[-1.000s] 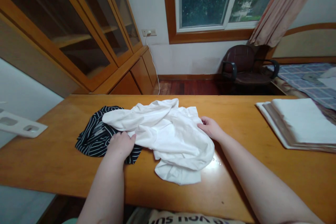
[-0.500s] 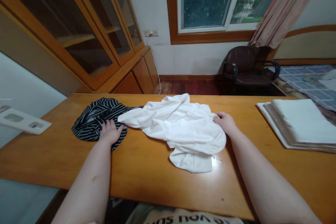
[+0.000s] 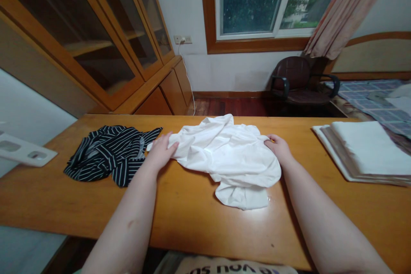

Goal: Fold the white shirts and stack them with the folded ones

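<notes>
A crumpled white shirt (image 3: 221,150) lies on the wooden table in front of me, with one narrow part stretching left. My left hand (image 3: 160,150) rests on that left part, fingers extended and thumb apart. At the shirt's right edge, my right hand (image 3: 278,149) pinches the cloth between thumb and fingers. Beside my left hand, on its left, a bunched black garment with white stripes (image 3: 102,154) lies apart from the shirt's main body.
A stack of folded white cloth (image 3: 366,147) is on the right of the wooden table (image 3: 189,218). A white plastic piece with slots (image 3: 27,150) juts in at the left. Beyond the table are a glass-door cabinet (image 3: 154,72), an office chair (image 3: 297,79) and a bed (image 3: 369,98).
My left hand has moved right, from the striped garment onto the white shirt's left part. The striped garment has shifted left and spread out. My right hand still grips the shirt's edge.
</notes>
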Tool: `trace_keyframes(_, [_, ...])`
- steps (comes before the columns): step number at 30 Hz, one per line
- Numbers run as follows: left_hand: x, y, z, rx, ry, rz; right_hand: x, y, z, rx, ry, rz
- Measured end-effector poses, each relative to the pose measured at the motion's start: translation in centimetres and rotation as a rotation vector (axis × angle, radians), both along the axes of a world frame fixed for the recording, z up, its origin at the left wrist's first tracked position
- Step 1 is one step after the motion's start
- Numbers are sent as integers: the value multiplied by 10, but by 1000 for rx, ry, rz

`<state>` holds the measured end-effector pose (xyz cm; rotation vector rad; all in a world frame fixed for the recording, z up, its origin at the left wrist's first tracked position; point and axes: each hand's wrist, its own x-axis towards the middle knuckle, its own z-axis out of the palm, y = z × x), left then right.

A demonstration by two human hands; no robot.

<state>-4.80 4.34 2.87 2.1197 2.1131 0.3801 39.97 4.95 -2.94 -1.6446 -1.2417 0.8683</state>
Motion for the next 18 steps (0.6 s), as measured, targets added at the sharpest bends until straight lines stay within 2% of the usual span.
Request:
trace_keyframes(1, [16, 1, 0, -19, -28, -80, 0, 0, 0, -2, 14, 2])
trace_keyframes(4, [52, 3, -1, -56, -28, -116, 1, 0, -1, -4, 38, 7])
trace_keyframes(7, [65, -3, 2, -99, -26, -129, 2, 0, 1, 4, 64, -64])
trace_keyframes(10, [58, -17, 12, -124, -100, -127, 6, 1, 3, 30, 84, -186])
trace_keyframes(13, [35, -36, 20, -112, -235, -81, 12, 2, 4, 97, 104, -349])
trace_keyframes(16, [10, -58, 14, -164, -309, -46, 15, 4, 4, 164, 100, -495])
trace_keyframes(18, [1, -71, 3, -314, -279, -68, 14, 4, 3, 167, 74, -483])
